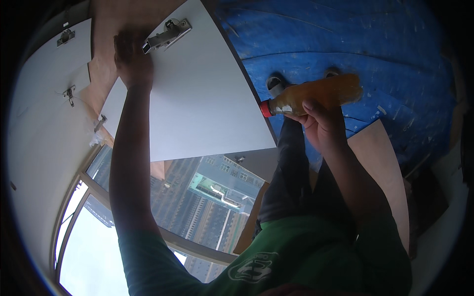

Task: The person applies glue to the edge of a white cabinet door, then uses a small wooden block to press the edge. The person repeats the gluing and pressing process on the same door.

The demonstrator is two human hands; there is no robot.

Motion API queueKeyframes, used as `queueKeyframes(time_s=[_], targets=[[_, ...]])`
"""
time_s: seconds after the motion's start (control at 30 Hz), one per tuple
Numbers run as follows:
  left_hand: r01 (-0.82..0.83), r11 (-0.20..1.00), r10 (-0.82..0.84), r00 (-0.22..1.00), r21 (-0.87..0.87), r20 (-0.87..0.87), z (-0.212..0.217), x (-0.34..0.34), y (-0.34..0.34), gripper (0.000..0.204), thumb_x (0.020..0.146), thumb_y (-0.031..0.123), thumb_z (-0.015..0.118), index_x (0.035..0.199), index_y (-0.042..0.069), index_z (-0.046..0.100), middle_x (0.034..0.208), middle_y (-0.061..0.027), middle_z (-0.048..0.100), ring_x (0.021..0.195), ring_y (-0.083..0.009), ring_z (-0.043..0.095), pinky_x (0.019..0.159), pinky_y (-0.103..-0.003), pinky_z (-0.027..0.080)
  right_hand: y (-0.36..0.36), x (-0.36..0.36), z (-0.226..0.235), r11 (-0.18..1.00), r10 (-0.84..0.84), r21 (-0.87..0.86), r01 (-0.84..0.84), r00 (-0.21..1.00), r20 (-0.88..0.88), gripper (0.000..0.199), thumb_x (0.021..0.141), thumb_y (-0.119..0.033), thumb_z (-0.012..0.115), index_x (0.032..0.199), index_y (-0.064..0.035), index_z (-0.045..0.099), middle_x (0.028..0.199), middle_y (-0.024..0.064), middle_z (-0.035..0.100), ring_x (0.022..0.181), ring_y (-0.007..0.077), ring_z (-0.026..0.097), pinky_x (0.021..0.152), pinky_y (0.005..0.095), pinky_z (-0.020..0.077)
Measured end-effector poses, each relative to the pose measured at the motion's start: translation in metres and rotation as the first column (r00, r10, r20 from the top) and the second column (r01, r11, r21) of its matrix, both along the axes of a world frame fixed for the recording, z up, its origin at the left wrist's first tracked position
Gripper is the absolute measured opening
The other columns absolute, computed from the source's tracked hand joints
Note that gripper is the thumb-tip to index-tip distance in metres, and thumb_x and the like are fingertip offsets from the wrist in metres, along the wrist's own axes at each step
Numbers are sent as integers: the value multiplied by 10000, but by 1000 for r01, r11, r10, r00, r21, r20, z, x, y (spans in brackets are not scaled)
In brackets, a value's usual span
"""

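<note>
A plastic bottle (321,93) of amber liquid with a red cap (265,108) is gripped in my right hand (321,123). It lies nearly level, its cap close to the dark edge of a white cabinet door (197,93); whether they touch is unclear. My left arm reaches forward across this door. At its far left edge, beside a metal hinge (168,35), is my left hand (133,61). Its fingers are dark and blurred, so their hold on the edge does not show.
Blue sheeting (306,34) covers the floor at the far right. More white panels with hinges (54,49) stand on the left. A window (94,237) is at the lower left, with buildings outside. A brown board (380,163) sits right of my legs.
</note>
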State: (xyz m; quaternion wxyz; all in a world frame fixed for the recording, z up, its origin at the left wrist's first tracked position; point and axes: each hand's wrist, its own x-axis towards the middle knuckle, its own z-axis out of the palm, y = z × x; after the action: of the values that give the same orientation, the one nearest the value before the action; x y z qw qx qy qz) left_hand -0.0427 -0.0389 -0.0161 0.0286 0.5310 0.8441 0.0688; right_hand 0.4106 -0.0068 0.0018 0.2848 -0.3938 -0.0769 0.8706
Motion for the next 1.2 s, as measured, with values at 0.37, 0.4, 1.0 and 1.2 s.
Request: queueKeyframes(time_s=[0.37,0.4,1.0,1.2], targets=[[27,995,-49,970,-94,-239,0,0,4,690,976,512,487,1536,115,410,1613,-131,371,1461,-357,368,1203,-461,298,31,-29,-11,990,-9,142,13,999,-31,362,950,-136,694,1255,-9,545,1179,149,665,1126,286,687,998,485,575],[-43,999,40,989,-22,-141,-2,2,6,702,968,522,493,1535,116,411,1619,-126,362,1460,-353,371,1203,-461,300,22,-20,-7,993,-4,120,4,1000,-1,370,947,-136,699,1258,-10,543,1186,150,662,1129,287,683,1000,486,571],[-359,922,361,932,146,16,23,50,26,712,952,543,520,1530,138,429,1630,-119,354,1477,-337,355,1206,-475,284,-50,119,23,932,116,-355,-67,986,120,388,999,-397,636,1229,-95,557,1087,97,689,1033,243,700,807,374,601],[-419,901,415,908,110,58,29,54,22,742,938,568,517,1553,174,385,1656,-61,305,1529,-246,261,1251,-425,204,-2,58,14,988,93,-138,-62,969,230,407,971,-369,691,1220,-77,557,1114,94,674,1020,229,699,875,395,610]])
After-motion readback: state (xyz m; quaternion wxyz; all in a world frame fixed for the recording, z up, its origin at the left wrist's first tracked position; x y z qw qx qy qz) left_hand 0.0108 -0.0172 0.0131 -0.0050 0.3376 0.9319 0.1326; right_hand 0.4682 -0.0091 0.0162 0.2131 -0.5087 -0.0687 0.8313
